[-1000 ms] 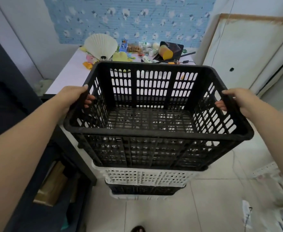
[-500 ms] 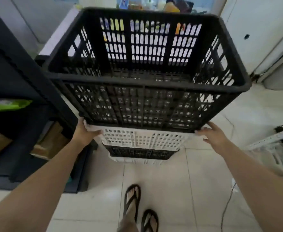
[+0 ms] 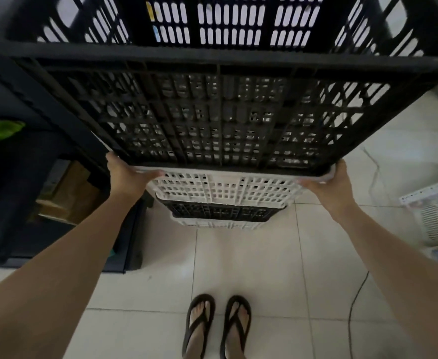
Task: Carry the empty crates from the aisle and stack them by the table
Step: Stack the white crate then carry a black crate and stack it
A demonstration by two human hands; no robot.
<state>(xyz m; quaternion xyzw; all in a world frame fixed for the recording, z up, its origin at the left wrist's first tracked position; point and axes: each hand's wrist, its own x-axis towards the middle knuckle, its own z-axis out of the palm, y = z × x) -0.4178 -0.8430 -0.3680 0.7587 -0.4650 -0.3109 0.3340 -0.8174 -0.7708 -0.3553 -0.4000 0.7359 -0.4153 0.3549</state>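
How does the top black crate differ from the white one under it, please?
The black crate sits on top, its whole wall visible; the white crate shows a narrow band. The left hand and right hand hold the white crate's rim, not the black crate's. Both are slotted.

This is a storage corner of a home or small shop; I cannot tell which. It has a pale tiled floor (image 3: 238,257), a dark shelf unit (image 3: 44,110) holding cardboard boxes (image 3: 67,195), a black crate (image 3: 220,112) stacked on a white crate (image 3: 223,187), a loose cable (image 3: 355,301), and feet in flip-flops (image 3: 199,325).
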